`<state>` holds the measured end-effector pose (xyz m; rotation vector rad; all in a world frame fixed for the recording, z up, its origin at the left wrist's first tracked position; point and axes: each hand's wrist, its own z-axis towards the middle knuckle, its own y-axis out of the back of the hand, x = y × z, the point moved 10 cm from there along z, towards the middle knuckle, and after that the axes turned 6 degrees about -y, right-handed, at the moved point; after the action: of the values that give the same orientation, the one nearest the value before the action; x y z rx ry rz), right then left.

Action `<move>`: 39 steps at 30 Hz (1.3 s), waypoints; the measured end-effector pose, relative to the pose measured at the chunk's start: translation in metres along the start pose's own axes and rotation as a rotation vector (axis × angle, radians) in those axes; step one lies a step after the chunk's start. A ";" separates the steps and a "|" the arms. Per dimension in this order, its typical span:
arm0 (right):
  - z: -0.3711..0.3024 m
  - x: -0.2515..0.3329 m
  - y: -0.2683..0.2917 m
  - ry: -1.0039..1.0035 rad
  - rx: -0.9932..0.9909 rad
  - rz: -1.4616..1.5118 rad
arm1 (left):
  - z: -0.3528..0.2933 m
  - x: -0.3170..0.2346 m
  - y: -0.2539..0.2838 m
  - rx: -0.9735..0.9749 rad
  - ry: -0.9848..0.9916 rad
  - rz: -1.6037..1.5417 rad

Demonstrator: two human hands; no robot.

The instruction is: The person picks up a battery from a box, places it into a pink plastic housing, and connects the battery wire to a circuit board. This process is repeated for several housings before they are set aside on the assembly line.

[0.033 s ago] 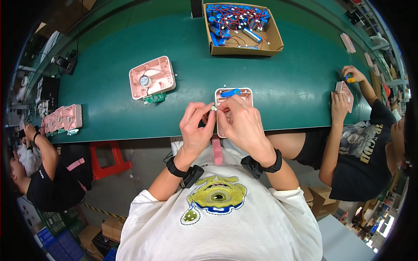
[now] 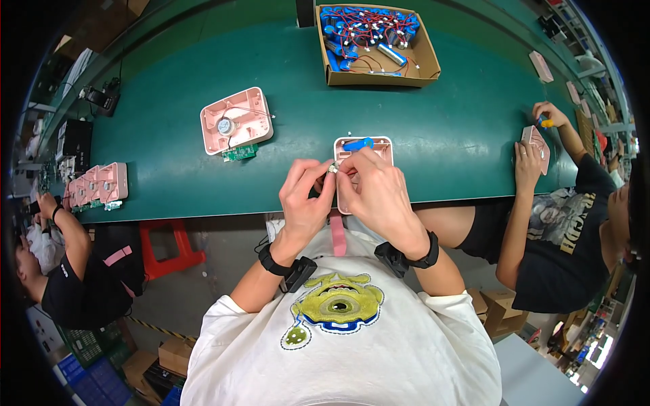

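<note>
At the table's near edge, a pink plastic housing (image 2: 388, 150) lies in front of me, with a blue cylindrical battery (image 2: 358, 144) inside its far end. My left hand (image 2: 306, 197) is closed in a pinch beside the housing's left wall. My right hand (image 2: 376, 188) bends over the housing and hides much of its inside. Between the meeting fingertips of both hands is a small white connector (image 2: 334, 168). Its finer details and any wires on it are too small or covered to make out.
A cardboard box (image 2: 379, 79) of blue batteries with red wires stands at the back. Left of me lies another pink housing (image 2: 210, 139) with a green circuit board (image 2: 240, 153). More housings (image 2: 101, 184) sit far left. A co-worker's hands (image 2: 529, 166) work on a pink part at right.
</note>
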<state>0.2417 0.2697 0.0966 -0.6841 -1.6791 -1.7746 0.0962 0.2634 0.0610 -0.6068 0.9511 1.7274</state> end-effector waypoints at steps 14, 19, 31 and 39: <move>0.000 0.004 -0.007 0.068 -0.058 0.034 | 0.003 -0.010 0.001 0.021 -0.060 0.096; -0.001 0.010 -0.004 0.077 -0.095 -0.006 | 0.006 -0.015 0.000 0.039 -0.072 0.100; -0.033 0.023 0.033 0.041 -0.172 -0.419 | 0.010 0.036 -0.006 0.246 0.529 -0.244; -0.046 -0.010 -0.004 -0.120 -0.116 -0.242 | 0.007 0.030 -0.020 0.310 0.765 -0.252</move>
<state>0.2474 0.2243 0.0840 -0.6720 -1.8133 -2.0492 0.1052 0.2883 0.0350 -1.1571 1.5526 1.0824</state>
